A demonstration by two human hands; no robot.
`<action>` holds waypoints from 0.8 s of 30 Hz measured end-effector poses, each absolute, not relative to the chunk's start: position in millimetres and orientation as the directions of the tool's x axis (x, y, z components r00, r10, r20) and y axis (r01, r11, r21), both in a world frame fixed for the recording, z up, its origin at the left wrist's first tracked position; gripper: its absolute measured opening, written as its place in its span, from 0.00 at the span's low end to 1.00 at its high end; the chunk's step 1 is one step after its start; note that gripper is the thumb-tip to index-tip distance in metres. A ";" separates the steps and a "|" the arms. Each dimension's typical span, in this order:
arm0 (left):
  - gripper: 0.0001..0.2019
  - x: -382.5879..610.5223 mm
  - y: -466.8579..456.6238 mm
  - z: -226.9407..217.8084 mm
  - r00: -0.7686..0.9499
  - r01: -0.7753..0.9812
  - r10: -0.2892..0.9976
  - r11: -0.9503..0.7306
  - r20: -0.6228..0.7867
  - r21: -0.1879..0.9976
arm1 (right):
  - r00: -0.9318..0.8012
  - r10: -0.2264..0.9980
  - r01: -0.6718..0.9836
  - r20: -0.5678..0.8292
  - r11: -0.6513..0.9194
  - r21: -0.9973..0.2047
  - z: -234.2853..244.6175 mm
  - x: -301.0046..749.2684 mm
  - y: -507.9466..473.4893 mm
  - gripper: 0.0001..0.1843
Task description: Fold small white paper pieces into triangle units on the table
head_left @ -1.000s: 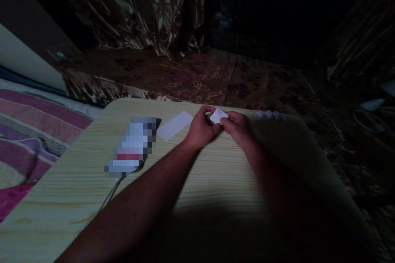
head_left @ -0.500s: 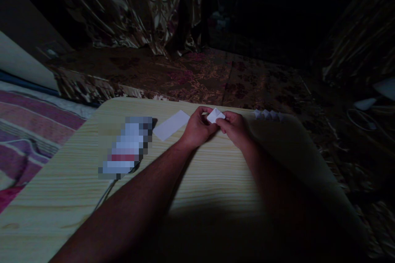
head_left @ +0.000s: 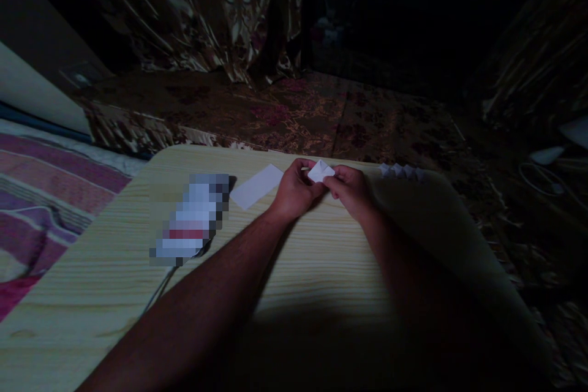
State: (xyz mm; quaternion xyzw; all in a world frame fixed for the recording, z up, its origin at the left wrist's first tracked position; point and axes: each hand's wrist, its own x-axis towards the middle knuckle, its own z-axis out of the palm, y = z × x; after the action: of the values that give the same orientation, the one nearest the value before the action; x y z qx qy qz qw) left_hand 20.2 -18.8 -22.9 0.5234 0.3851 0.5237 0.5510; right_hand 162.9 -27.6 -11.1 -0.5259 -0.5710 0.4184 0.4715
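Between my two hands, above the far part of the wooden table (head_left: pixel 321 245), is a small piece of folded white paper (head_left: pixel 321 170) with crease lines on its face. My left hand (head_left: pixel 296 188) grips its left side, fingers curled behind it. On the right edge, my right hand (head_left: pixel 350 188) pinches the paper with the thumb in front. A flat white paper strip (head_left: pixel 257 186) lies just left of my left hand. Several small folded paper stars (head_left: pixel 401 171) stand in a row to the right of my right hand.
A blurred-out device, probably a phone, (head_left: pixel 193 217) lies on the table's left with a white cable (head_left: pixel 158 289) running from it. Striped bedding (head_left: pixel 41 190) borders the table on the left. Behind the table are a patterned cloth surface (head_left: pixel 285 113) and a curtain (head_left: pixel 239 6).
The view has shifted very slightly, so everything sits a little further right. Both hands keep their hold on the folded paper, and no clear change shows in its shape.
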 end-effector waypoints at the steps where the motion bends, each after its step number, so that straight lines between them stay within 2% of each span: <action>1: 0.24 20.2 -18.6 -22.7 0.148 -0.176 0.981 -0.098 0.125 0.980 | -0.008 0.995 0.212 0.101 0.101 -0.972 -11.3 163.5 -27.3 0.07; 6: 0.23 20.2 -18.2 -21.0 0.138 -0.161 0.982 -0.104 0.126 0.982 | 0.006 0.989 0.253 0.147 0.140 -0.957 -13.1 165.0 -26.6 0.08; 9: 0.23 19.5 -17.9 -19.7 0.130 -0.177 0.985 -0.086 0.110 0.981 | -0.009 0.992 0.212 0.127 0.127 -0.969 -12.4 165.4 -26.9 0.08; 20: 0.08 16.1 -17.3 -19.1 0.165 -0.185 0.986 0.004 0.027 0.983 | 0.027 0.996 0.161 0.082 0.077 -0.984 -12.1 165.4 -23.9 0.06; 24: 0.07 15.9 -15.7 -20.2 0.145 -0.118 0.989 -0.018 0.035 0.993 | 0.015 0.996 0.147 0.086 0.083 -0.986 -13.6 166.7 -23.8 0.06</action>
State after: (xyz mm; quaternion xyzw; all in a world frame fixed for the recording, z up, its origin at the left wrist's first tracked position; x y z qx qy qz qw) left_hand 15.9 -15.7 -20.2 0.5119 0.4251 0.4968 0.5572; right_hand 166.7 -23.8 -13.6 -0.5191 -0.5506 0.4350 0.4880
